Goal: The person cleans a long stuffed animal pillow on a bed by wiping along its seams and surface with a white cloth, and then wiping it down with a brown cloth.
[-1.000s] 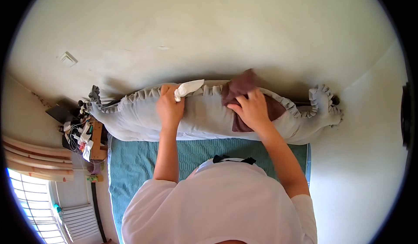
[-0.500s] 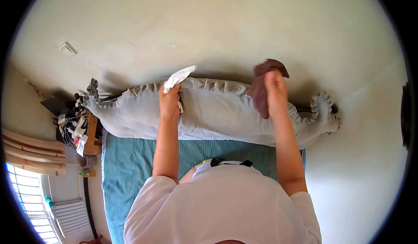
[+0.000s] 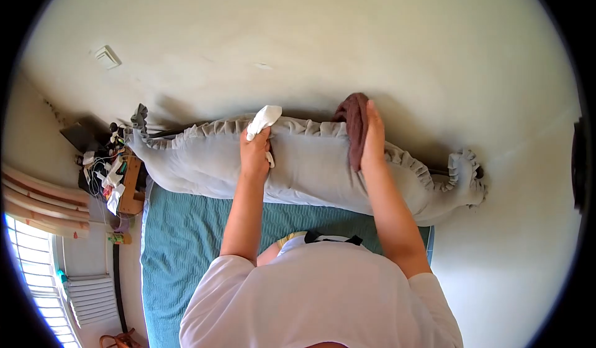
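Observation:
My left hand (image 3: pixel 254 152) is closed around a crumpled white cloth (image 3: pixel 264 120), which sticks up above the fist, with a small end showing below. My right hand (image 3: pixel 373 138) is upright against a brown cloth (image 3: pixel 354 124), its thumb side toward me and the cloth bunched at its left; the fingers are mostly hidden. Both hands are at the ruffled top edge of a grey fabric-covered headboard (image 3: pixel 310 162), beside the wall.
A bed with a green quilted cover (image 3: pixel 180 236) lies below the headboard. At the left are a wooden cabinet (image 3: pixel 131 186) with cables and small items, a curtain (image 3: pixel 43 205) and a barred window (image 3: pixel 37 267). A switch (image 3: pixel 107 57) is on the wall.
The brown cloth, spread over the headboard earlier, was lifted and bunched, moving right and then back left with my right hand. My left hand has shifted slightly right with the white cloth.

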Tool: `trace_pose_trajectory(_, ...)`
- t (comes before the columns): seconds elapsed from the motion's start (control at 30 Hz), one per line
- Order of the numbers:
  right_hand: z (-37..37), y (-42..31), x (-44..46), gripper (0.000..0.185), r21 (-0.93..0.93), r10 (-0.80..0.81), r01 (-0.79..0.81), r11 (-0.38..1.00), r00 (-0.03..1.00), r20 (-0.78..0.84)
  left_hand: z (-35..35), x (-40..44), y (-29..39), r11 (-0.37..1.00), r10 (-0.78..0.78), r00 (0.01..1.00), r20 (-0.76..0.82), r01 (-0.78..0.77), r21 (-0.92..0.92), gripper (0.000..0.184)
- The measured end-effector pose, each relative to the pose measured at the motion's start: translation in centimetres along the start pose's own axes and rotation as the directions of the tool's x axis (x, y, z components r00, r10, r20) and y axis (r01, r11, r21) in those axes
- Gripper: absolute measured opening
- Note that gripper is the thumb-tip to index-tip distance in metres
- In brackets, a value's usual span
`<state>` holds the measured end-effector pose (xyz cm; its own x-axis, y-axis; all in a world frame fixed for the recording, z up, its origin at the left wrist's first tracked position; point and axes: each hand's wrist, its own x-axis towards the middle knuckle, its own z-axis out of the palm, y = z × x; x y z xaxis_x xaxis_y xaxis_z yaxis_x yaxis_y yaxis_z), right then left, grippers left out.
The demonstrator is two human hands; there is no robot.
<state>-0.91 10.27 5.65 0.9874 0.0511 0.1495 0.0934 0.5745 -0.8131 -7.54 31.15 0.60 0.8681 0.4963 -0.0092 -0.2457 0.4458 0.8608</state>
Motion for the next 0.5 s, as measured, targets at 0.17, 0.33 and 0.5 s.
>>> trace_pose_trajectory(0.17, 2.2, 3.4, -1.4, 0.027, -0.643, -0.184, 0.752, 0.145, 0.659, 0.729, 0.0, 0.0, 0.2, 0.997, -0.005, 0.999, 0.033, 0.002, 0.076, 0.004)
trace_pose_trajectory(0.33, 0.3, 3.8, 1.3, 0.024, -0.700, -0.209, 0.355, 0.620, 0.934, 0.289, 0.6, -0.7, 1.6, 0.911, 0.242, 0.968, -0.072, -0.201, 0.361, 0.028)
trace_pose_trajectory(0.5, -1.5, -5.6, -0.6, 0.024, -0.159, -0.117, 0.112, 0.981, 0.993, -0.022, 4.3, -2.5, 3.3, 0.829, 0.339, 0.934, 0.108, -0.351, 0.436, 0.036)
